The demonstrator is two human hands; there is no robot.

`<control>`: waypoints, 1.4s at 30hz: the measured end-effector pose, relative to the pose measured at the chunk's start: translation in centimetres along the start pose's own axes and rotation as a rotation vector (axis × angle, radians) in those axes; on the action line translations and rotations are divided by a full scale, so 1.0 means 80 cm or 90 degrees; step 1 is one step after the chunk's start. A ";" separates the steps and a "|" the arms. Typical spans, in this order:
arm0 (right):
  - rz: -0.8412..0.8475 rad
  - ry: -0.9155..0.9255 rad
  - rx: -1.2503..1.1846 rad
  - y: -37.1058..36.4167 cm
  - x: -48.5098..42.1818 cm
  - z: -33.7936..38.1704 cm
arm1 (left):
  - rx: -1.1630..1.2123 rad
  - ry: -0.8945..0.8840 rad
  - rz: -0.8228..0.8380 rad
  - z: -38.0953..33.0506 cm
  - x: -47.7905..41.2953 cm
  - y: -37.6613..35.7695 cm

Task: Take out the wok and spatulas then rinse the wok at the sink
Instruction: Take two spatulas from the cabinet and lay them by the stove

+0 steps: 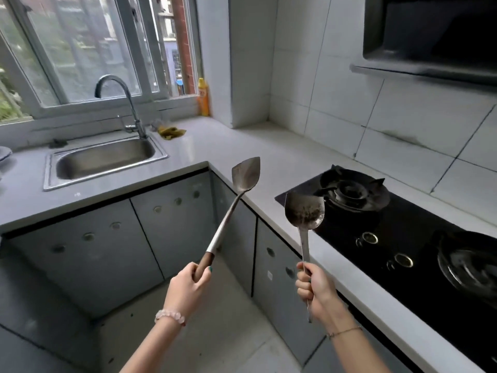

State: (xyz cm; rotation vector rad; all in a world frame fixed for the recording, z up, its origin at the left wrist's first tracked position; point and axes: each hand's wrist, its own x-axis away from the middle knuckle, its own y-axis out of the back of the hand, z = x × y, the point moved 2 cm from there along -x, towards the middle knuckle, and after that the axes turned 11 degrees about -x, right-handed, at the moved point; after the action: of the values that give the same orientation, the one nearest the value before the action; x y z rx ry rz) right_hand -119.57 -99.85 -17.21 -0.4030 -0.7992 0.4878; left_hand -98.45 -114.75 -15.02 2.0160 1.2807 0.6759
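Observation:
My left hand (188,286) grips the brown wooden handle of a steel spatula (246,175), whose flat blade points up over the counter's inner corner. My right hand (313,289) grips the thin metal handle of a second, rounder spatula (304,212); its stained blade hangs above the counter edge beside the stove. A steel sink (105,158) with a curved tap (131,109) sits at the far left under the window. A dark round pan that may be the wok (469,261) rests on the near right burner, partly cut off by the frame.
A black glass gas stove (376,238) fills the right counter, with an empty burner (349,192) at the back and two knobs in front. A range hood (430,36) hangs above. A yellow bottle (203,96) and a yellow cloth (170,131) lie near the window. Grey cabinet doors line the corner below.

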 end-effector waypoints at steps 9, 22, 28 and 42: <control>-0.022 0.012 0.014 -0.064 -0.109 0.070 | 0.016 -0.008 0.026 -0.051 -0.141 -0.038; -0.146 0.067 -0.059 -0.166 -0.272 0.095 | 0.066 -0.085 0.111 -0.098 -0.424 -0.064; -0.226 0.097 -0.112 -0.230 -0.335 0.104 | 0.055 -0.146 0.215 -0.119 -0.552 -0.058; -0.329 0.128 -0.194 -0.258 -0.412 0.131 | 0.038 -0.168 0.374 -0.157 -0.663 -0.127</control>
State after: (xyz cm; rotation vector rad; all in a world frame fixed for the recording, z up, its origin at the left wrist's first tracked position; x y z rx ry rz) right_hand -141.87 -133.29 -18.97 -0.4963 -0.7486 -0.1575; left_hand -134.08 -157.14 -18.61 2.4555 0.5555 0.6023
